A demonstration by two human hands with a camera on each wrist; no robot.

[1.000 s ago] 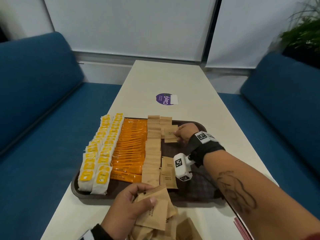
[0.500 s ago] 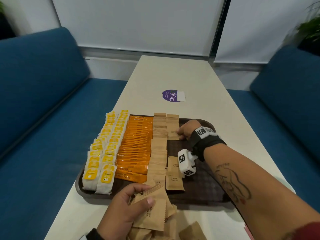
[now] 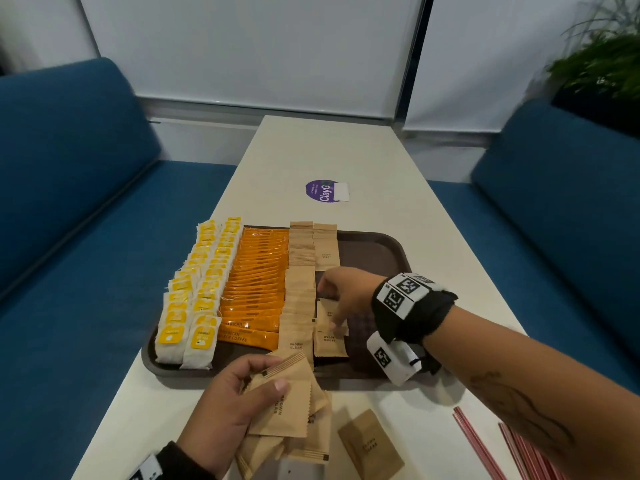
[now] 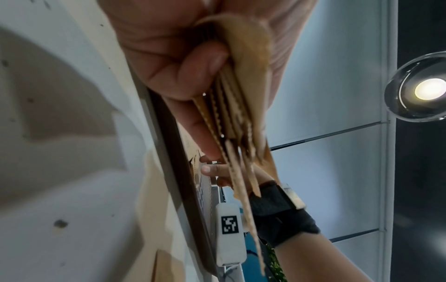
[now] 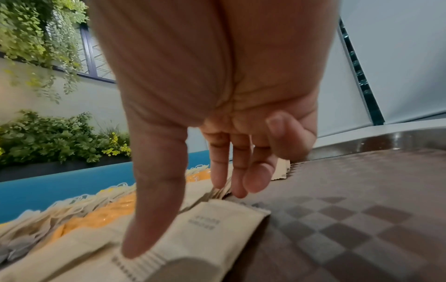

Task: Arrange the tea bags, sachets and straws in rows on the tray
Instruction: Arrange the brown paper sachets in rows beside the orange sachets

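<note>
We were partway through the second row of brown paper sugar sachets (image 3: 329,327) on the dark brown plastic tray (image 3: 388,251). Our right hand (image 3: 341,296) lay released, thumb and straight fingertips pressing a sachet flat. Our left hand (image 3: 228,407) gripped a fanned stack of spare sachets (image 3: 284,403) over the white table (image 3: 398,188). Next, we judged, another sachet should go from that stack into the row's gap.

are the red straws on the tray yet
No, the red straws lie on the table to the right of the tray, outside its rim.
</note>
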